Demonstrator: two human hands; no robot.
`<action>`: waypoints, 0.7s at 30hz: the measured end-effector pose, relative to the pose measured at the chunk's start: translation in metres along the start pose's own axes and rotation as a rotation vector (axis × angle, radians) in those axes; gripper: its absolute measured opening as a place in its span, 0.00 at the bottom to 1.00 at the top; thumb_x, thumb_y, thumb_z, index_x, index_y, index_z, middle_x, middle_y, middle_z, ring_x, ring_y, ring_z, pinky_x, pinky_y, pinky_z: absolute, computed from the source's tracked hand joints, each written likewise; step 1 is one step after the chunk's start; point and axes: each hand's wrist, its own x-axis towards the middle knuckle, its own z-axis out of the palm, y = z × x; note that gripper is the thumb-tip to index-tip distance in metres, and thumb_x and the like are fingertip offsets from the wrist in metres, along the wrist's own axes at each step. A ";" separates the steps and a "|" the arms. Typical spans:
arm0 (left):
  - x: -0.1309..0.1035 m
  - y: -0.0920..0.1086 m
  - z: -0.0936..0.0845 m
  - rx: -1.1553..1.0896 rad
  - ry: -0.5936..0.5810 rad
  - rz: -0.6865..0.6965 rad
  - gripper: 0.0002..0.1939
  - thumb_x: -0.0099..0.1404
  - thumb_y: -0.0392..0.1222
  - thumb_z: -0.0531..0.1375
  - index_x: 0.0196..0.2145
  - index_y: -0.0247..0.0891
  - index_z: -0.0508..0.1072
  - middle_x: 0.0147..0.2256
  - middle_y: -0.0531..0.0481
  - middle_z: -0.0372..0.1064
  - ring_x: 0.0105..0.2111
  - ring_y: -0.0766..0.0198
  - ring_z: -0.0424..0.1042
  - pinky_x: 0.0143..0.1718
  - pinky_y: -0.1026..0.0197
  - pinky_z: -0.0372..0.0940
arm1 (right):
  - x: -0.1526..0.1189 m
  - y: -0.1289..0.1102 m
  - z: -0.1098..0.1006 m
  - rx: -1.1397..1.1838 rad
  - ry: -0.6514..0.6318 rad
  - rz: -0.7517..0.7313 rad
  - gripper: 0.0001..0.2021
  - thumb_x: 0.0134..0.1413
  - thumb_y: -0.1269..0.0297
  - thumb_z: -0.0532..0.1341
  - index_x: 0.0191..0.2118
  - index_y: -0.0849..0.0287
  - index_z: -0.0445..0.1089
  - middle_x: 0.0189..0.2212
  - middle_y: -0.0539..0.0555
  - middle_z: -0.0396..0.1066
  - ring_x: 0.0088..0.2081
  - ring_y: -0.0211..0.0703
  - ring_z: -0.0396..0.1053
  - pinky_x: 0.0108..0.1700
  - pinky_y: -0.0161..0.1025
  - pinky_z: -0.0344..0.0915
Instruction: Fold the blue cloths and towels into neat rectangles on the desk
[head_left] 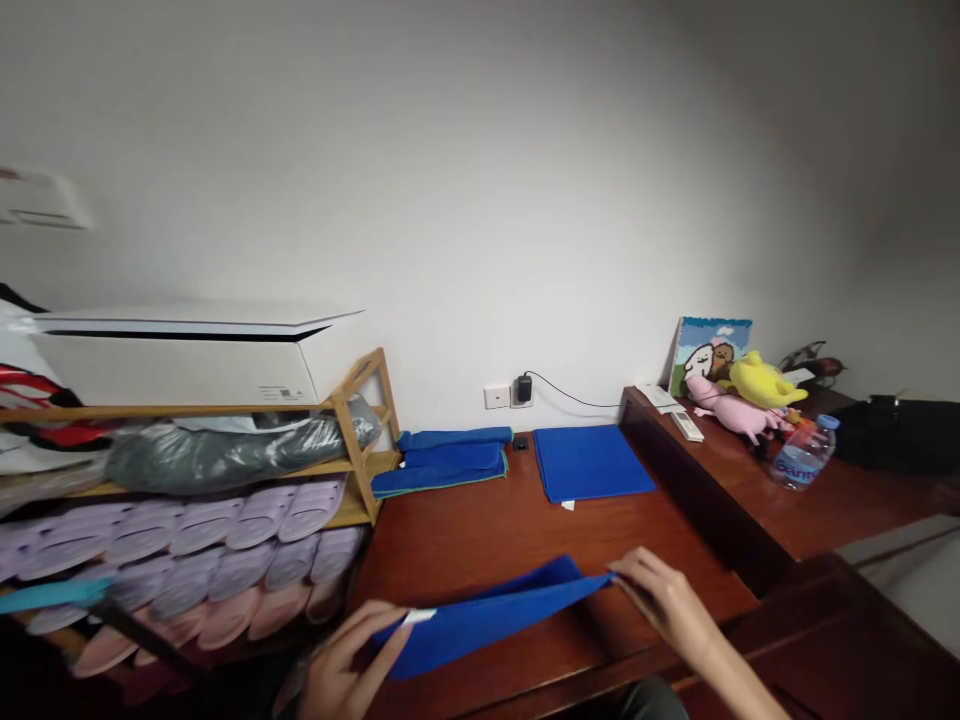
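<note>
A blue cloth (487,625) is stretched between my two hands, low over the front of the brown wooden table (457,530). My left hand (352,655) pinches its left corner, where a small white tag (420,616) sticks out. My right hand (660,595) grips the opposite corner between thumb and fingers. Part of the cloth behind the raised edge hangs or folds back toward the table. Farther back lies a flat folded blue cloth (592,462), with a small white tag at its front edge. Left of it rests a looser pile of blue cloths (454,460) with green edging.
On the left stands a wooden rack (352,440) with purple and pink slippers (255,520) and a white box (180,365). A raised wooden surface (739,490) at right holds plush toys (727,405) and a water bottle (806,455). A black charger (524,388) is plugged into the wall.
</note>
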 end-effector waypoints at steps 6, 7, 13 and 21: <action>0.094 0.091 0.016 -0.191 -0.096 0.140 0.16 0.69 0.58 0.65 0.36 0.45 0.83 0.37 0.49 0.82 0.38 0.57 0.80 0.43 0.58 0.75 | 0.040 0.011 -0.078 0.011 0.149 0.036 0.17 0.73 0.44 0.61 0.47 0.48 0.82 0.42 0.59 0.81 0.40 0.49 0.81 0.43 0.41 0.80; 0.110 0.095 0.026 -0.198 -0.150 0.140 0.16 0.69 0.58 0.65 0.37 0.44 0.84 0.36 0.49 0.82 0.38 0.57 0.79 0.43 0.58 0.74 | 0.047 0.021 -0.085 0.010 0.142 0.048 0.18 0.72 0.43 0.61 0.46 0.48 0.82 0.42 0.59 0.81 0.39 0.48 0.81 0.42 0.41 0.80; 0.218 0.099 0.110 -0.048 -0.364 0.216 0.18 0.69 0.56 0.62 0.33 0.40 0.84 0.31 0.50 0.83 0.31 0.59 0.77 0.35 0.60 0.70 | 0.120 0.106 -0.112 -0.115 0.053 0.117 0.22 0.68 0.42 0.60 0.43 0.54 0.83 0.37 0.57 0.84 0.35 0.48 0.82 0.39 0.40 0.78; 0.330 0.124 0.185 0.062 -0.178 0.369 0.13 0.73 0.45 0.63 0.46 0.37 0.86 0.45 0.41 0.83 0.45 0.54 0.78 0.51 0.54 0.71 | 0.245 0.180 -0.149 -0.329 0.344 0.172 0.12 0.64 0.60 0.63 0.44 0.58 0.83 0.43 0.61 0.85 0.44 0.50 0.82 0.52 0.44 0.74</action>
